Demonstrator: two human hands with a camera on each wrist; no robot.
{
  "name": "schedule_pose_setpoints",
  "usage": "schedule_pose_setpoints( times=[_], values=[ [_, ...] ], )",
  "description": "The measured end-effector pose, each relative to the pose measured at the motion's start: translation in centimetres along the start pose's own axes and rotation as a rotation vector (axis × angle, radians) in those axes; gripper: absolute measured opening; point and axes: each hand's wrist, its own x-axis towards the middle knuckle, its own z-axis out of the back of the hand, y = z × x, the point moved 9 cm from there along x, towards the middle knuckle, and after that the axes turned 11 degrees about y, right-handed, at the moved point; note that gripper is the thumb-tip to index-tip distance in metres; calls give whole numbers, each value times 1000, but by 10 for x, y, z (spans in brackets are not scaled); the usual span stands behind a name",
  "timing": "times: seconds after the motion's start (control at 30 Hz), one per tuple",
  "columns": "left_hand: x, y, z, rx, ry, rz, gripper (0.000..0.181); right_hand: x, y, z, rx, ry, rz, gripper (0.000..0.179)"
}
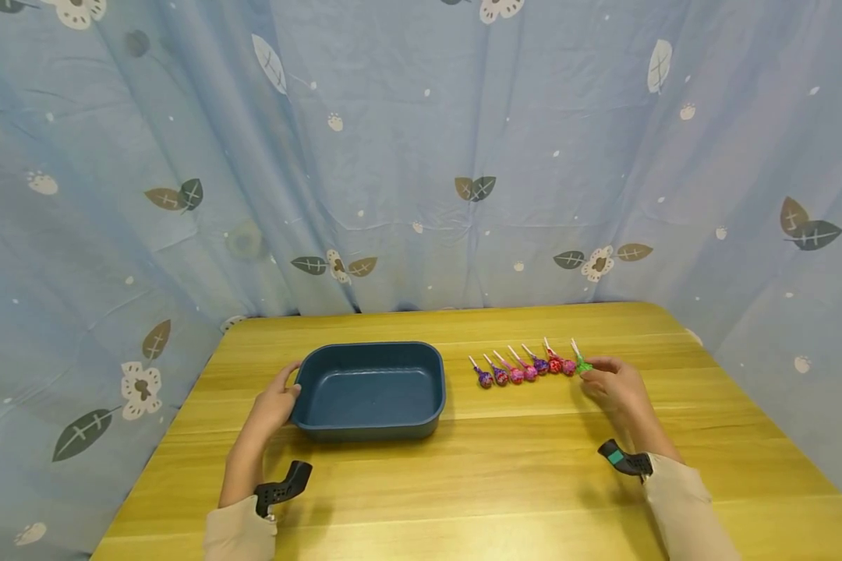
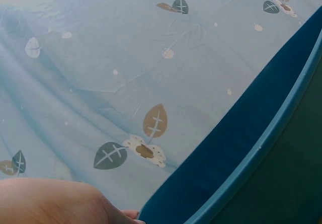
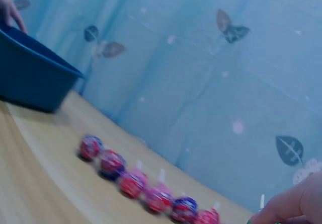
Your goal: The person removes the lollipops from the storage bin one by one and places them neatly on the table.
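A dark blue rectangular plastic bin (image 1: 372, 432) stands on the table's left half, its inside bare. My left hand (image 1: 274, 405) grips the bin's left end, thumb at the rim; the left wrist view shows the hand (image 2: 65, 201) at the lower corner of the bin wall (image 2: 251, 168). To the right, several wrapped lollipops lie in a slanting row, among them a purple lollipop (image 1: 486, 379), a pink lollipop (image 1: 529, 373) and a red lollipop (image 1: 555, 364). At the row's right end my right hand (image 1: 617, 383) pinches a green lollipop (image 1: 581, 364), its white stick pointing up and away.
The wooden table (image 1: 421, 499) has rounded far corners. A light blue curtain (image 1: 393, 156) with leaf and flower prints hangs close behind it. Each wrist carries a black mount, such as the left mount (image 1: 284, 489).
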Motion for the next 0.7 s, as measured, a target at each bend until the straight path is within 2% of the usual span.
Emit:
schedule_pose_setpoints(
  times=[0.13, 0.27, 0.37, 0.47, 0.7],
  values=[
    [0, -1, 0, -6, 4, -2, 51, 5, -7, 17, 63, -41, -2, 48],
    [-1, -1, -1, -14, 7, 1, 51, 11, -19, 27, 224, -74, -19, 47],
    [-1, 0, -1, -13, 6, 2, 51, 15, -25, 30, 294, -98, -32, 46],
    [-1, 0, -1, -13, 2, 5, 51, 19, -29, 31, 303, -117, -33, 44],
    [0, 1, -1, -16, 1, 7, 51, 22, -32, 32, 240, -166, -32, 41]
  ],
)
